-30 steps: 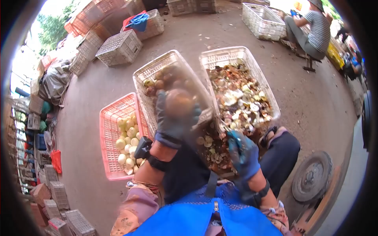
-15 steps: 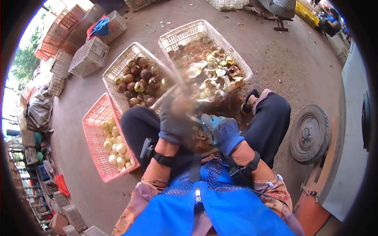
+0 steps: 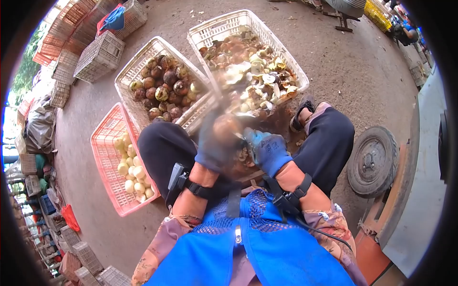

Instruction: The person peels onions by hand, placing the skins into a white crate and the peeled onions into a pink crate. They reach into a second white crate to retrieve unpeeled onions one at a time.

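My left hand point(image 3: 213, 140), in a dark blue glove, is wrapped round a brown round bulb point(image 3: 226, 127), blurred at its edges. Close beside it, my right hand point(image 3: 269, 152) in a blue glove is closed on a small tool point(image 3: 243, 136), whose tip is at the bulb. Beyond my hands stands a white crate point(image 3: 289, 50) of pale and brown peelings. Left of that, another white crate point(image 3: 128, 66) holds several brown unpeeled bulbs point(image 3: 169, 77). A pink crate point(image 3: 103, 164) at my left knee holds several pale peeled bulbs point(image 3: 138, 172).
A wheel with a tyre point(image 3: 372, 162) lies to the right beside a grey panel point(image 3: 415, 176). Stacked crates point(image 3: 100, 56) stand at the upper left. A seated person point(image 3: 405, 31) is far off at the upper right. A red bag point(image 3: 70, 218) lies at the left.
The view has shifted, so the crates appear higher and further left. Both hands are still together at the bulb, with the left hand and bulb blurred in both frames.
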Action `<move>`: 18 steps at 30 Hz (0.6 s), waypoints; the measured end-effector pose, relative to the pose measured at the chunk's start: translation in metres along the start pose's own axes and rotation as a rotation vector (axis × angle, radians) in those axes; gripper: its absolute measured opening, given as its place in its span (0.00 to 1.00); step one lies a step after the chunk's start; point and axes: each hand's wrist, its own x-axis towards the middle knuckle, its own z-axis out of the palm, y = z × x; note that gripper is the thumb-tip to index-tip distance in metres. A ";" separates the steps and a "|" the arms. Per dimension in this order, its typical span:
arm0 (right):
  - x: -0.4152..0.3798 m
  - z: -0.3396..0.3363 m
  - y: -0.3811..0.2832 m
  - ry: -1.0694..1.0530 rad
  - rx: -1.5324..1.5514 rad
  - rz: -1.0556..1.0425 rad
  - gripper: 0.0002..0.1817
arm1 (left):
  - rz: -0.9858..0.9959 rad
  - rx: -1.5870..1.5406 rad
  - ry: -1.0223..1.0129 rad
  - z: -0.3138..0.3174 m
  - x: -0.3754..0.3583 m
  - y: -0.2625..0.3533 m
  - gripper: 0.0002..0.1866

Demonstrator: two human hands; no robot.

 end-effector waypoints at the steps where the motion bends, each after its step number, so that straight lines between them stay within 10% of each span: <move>1: -0.001 -0.002 -0.003 -0.028 0.085 0.034 0.11 | 0.116 0.214 0.087 0.002 -0.003 0.000 0.25; 3: 0.001 0.005 -0.002 0.060 0.203 0.024 0.11 | 0.184 0.214 0.117 0.021 -0.004 -0.002 0.25; 5: 0.005 0.004 -0.004 0.151 0.317 0.013 0.12 | 0.881 1.523 0.286 0.018 0.001 -0.007 0.22; 10: 0.007 0.001 0.001 -0.065 0.265 0.055 0.12 | 0.491 0.948 0.161 -0.007 -0.002 -0.010 0.15; 12: 0.009 0.013 0.009 -0.049 0.196 0.044 0.12 | 0.047 -0.164 -0.068 0.004 -0.002 -0.003 0.16; 16: 0.010 0.018 0.020 0.088 0.135 -0.019 0.13 | -0.064 -0.189 0.104 0.049 0.004 0.009 0.11; 18: 0.007 0.010 0.014 0.119 0.176 0.008 0.14 | 0.301 0.610 0.095 -0.011 0.021 -0.012 0.14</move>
